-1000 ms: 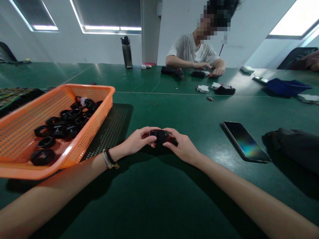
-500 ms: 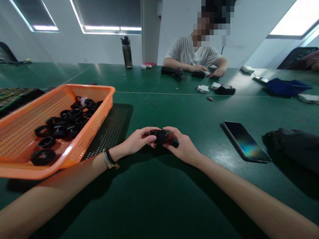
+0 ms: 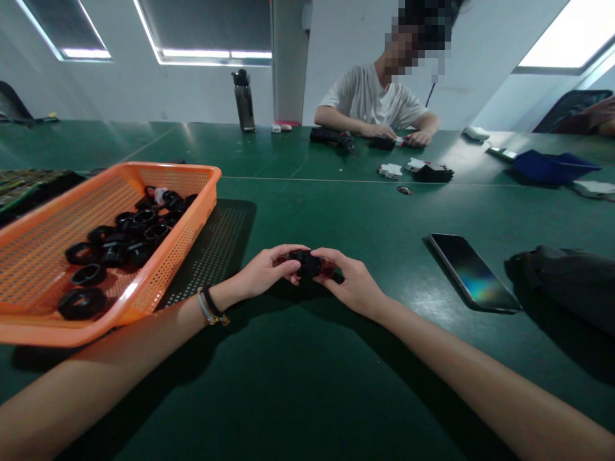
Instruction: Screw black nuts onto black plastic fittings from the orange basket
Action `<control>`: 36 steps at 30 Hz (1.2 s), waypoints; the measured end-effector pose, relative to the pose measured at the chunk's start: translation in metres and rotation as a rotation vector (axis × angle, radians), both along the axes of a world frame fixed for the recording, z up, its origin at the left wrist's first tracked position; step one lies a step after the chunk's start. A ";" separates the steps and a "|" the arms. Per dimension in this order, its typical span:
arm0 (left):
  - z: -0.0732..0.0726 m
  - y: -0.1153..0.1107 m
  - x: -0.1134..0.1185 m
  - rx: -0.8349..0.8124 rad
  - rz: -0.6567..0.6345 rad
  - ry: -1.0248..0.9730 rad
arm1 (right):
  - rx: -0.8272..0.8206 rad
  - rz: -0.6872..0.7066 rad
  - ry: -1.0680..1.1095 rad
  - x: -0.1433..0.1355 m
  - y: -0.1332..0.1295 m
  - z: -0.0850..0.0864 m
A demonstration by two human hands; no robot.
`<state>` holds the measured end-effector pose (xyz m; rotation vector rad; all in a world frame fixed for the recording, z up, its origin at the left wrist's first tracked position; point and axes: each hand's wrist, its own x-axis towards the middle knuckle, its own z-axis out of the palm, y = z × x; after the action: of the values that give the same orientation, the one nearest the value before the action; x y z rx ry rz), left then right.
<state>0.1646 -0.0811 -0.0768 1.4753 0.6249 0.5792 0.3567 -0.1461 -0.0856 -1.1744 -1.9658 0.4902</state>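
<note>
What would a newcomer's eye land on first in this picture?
Probably the orange basket at the left, bright against the green table, with black pieces lying in it. Next, near the centre, the left hand and right hand hold a small black part between them. Then perhaps the phone lying at the right, or the person across the table.

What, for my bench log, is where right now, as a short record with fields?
Left hand: grips the left end of a black part
Right hand: at the right end of the black part
Basket: orange, left side, holds black pieces
Phone: flat on the green table, right side
Bottle: upright, far side
Person: seated opposite
</note>
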 end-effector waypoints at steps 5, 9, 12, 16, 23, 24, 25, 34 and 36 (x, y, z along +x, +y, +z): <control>0.001 0.000 0.000 0.006 -0.006 0.009 | -0.002 -0.002 -0.007 0.000 0.000 0.001; 0.001 0.000 0.001 0.015 -0.007 0.009 | 0.004 -0.005 -0.021 0.000 0.000 0.000; 0.000 0.000 0.001 0.022 -0.010 0.017 | 0.017 -0.001 -0.018 0.000 0.002 -0.002; -0.001 0.000 0.000 0.017 0.002 0.013 | 0.019 0.000 -0.016 0.001 0.002 -0.003; 0.000 0.000 0.001 0.011 -0.002 -0.014 | -0.015 -0.002 -0.020 0.000 0.002 -0.001; 0.000 0.000 0.001 0.011 -0.001 -0.014 | -0.017 -0.001 -0.022 0.000 0.002 0.000; 0.000 0.000 0.001 0.010 0.001 -0.014 | -0.020 0.001 -0.025 0.000 0.002 0.000; -0.001 0.001 0.000 0.017 -0.008 -0.021 | -0.038 0.000 -0.034 0.000 0.001 0.001; -0.001 0.001 0.000 0.019 -0.006 -0.017 | -0.039 0.003 -0.034 0.000 0.001 0.001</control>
<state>0.1649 -0.0804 -0.0778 1.4881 0.6029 0.5937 0.3567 -0.1454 -0.0850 -1.2115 -1.9951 0.5158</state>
